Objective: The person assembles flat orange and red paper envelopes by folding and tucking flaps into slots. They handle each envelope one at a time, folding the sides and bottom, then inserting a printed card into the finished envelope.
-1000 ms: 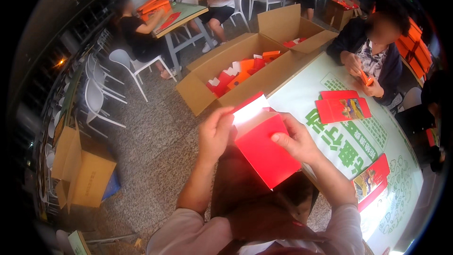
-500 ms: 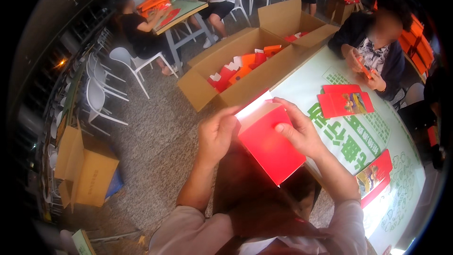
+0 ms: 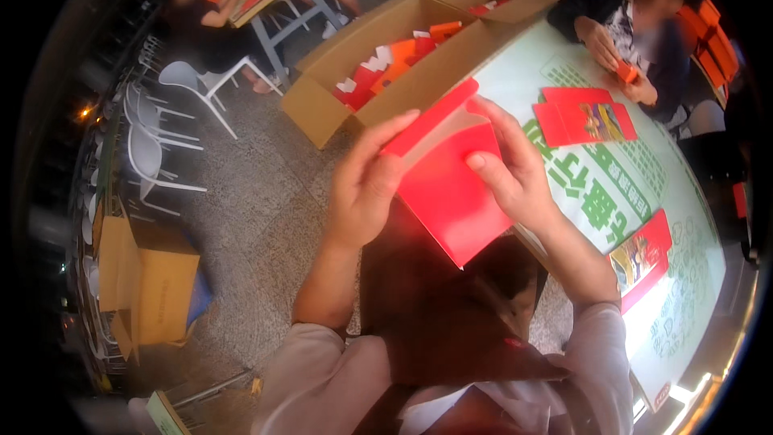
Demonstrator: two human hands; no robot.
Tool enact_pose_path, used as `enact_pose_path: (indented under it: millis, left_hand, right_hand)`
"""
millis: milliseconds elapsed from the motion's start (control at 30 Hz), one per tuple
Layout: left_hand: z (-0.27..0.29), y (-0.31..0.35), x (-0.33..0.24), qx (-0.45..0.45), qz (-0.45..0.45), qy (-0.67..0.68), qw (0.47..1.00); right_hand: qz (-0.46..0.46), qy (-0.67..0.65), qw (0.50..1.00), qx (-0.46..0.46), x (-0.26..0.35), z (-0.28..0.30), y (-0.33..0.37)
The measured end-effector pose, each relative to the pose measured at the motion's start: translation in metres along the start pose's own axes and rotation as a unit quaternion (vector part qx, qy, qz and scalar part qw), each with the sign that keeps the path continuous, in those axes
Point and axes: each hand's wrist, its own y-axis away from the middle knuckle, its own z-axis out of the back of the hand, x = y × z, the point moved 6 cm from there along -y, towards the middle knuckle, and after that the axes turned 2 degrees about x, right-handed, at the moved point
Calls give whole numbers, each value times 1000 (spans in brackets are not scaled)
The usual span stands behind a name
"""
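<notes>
A red paper box (image 3: 455, 197) is between my hands above my lap, its flap end turned away from me and its lid flap partly folded over the opening. My left hand (image 3: 366, 181) grips the box's left edge, thumb near the opening. On the other side my right hand (image 3: 515, 169) holds it, with the thumb pressed on the red face and the fingers behind the flap. Flat on the table to the right lie folded red cartons (image 3: 584, 117) with a printed picture, and another red carton (image 3: 644, 258) lies closer to me.
A large cardboard box (image 3: 338, 113) holding red and orange boxes stands beyond my hands, against the table (image 3: 684, 306). Across the table a person (image 3: 636, 40) handles a small orange-red box. White chairs (image 3: 153, 157) and an open carton (image 3: 165, 290) stand at the left.
The red flap at the box's far end has folded over, covering the white inside that showed before. Both hands and the box have shifted slightly away from me, and the whole view has tilted.
</notes>
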Motion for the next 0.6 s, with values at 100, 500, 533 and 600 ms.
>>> enact_pose_path:
  millis: [100,500,533,600]
  left_hand:
    - [-10,-2,-4,21,-15,48,999]
    - [-10,-10,10,-29,6,54,998]
    - [-10,-10,12,-27,3,56,998]
    - [-13,-10,14,-19,-13,63,998]
  right_hand:
    - [17,-4,1000,-14,3,3,-1]
    - [69,17,997,-19,12,9,-4]
    - [72,10,997,-18,11,9,-5]
    - [60,-3,998,-13,11,9,-4]
